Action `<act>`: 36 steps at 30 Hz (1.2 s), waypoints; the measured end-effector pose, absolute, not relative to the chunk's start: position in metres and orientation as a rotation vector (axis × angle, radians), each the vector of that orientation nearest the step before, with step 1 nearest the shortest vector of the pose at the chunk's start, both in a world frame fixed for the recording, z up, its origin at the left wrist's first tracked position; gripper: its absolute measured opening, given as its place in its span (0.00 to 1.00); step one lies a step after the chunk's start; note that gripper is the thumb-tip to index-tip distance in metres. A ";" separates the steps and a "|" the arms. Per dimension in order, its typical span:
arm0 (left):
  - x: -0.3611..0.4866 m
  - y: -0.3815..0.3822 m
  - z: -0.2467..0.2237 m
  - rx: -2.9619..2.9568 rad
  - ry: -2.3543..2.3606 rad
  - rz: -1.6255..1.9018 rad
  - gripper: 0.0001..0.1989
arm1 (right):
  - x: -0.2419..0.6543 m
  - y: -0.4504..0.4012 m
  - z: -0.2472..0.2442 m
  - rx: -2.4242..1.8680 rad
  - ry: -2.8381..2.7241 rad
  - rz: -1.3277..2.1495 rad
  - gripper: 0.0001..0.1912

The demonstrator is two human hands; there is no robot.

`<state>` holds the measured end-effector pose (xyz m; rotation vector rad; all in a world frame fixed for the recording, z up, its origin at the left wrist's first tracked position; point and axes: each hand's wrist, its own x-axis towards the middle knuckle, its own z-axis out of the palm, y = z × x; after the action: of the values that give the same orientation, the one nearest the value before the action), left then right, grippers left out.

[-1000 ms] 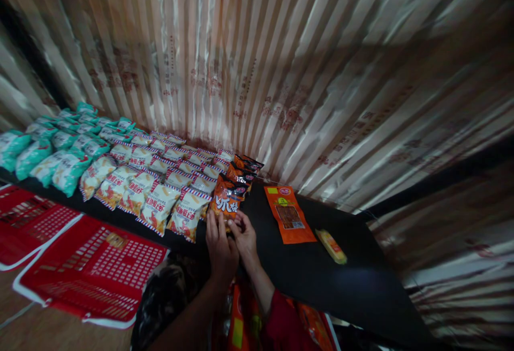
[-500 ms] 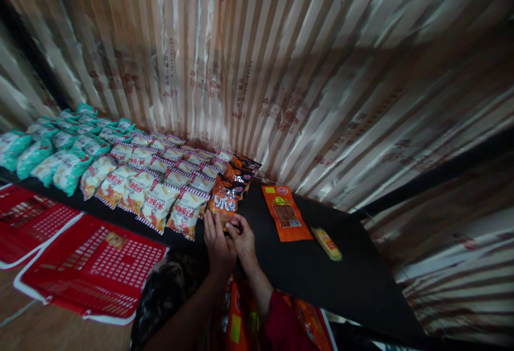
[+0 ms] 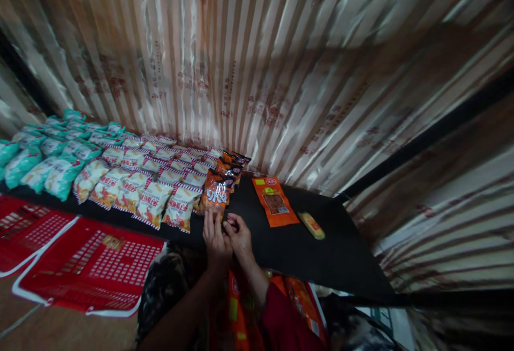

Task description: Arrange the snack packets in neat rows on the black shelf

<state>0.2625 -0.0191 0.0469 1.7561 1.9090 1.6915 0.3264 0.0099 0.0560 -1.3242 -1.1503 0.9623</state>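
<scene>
Along the black shelf (image 3: 281,249): left hand (image 3: 217,245) extended against orange bag (image 3: 216,191); right hand (image 3: 241,238) curled, hold unclear; light pressure seems best.

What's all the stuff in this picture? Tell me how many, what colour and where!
Teal bags: many, teal and white, left part of the table
White bags: many, white with striped edges, middle
Shiny bags: at least three, orange and black, just right of the white bags
Flat packet: one, orange, further right
Small packet: one, yellow, right of the flat packet
Table: one, black, under them all
Baskets: at least two, red, lower left
More packets: several, orange, bottom middle
Sheet: count unclear, striped brown, behind the table
Sleeve: one, dark red, right arm
Left hand: one, bare, at the front shiny bag
Right hand: one, bare, beside the left hand
</scene>
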 end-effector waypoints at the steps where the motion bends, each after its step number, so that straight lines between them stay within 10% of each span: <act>1: 0.264 -0.022 0.046 1.801 1.875 1.685 0.23 | 0.328 0.006 0.056 -1.325 -1.152 0.960 0.14; 18: 0.295 -0.106 0.032 2.422 1.018 1.185 0.24 | 0.405 -0.103 0.055 -1.570 -1.333 0.669 0.16; 29: 0.357 -0.158 0.008 2.138 1.028 0.684 0.25 | 0.502 -0.157 0.033 -2.015 -1.505 0.076 0.21; 36: 0.381 -0.163 0.008 1.742 1.107 0.606 0.25 | 0.525 -0.164 0.006 -2.142 -1.386 0.274 0.29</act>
<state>0.3806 -0.1635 0.0075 1.7424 1.1072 0.6058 0.5250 -0.1642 0.0064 -2.1418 -1.3859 0.2736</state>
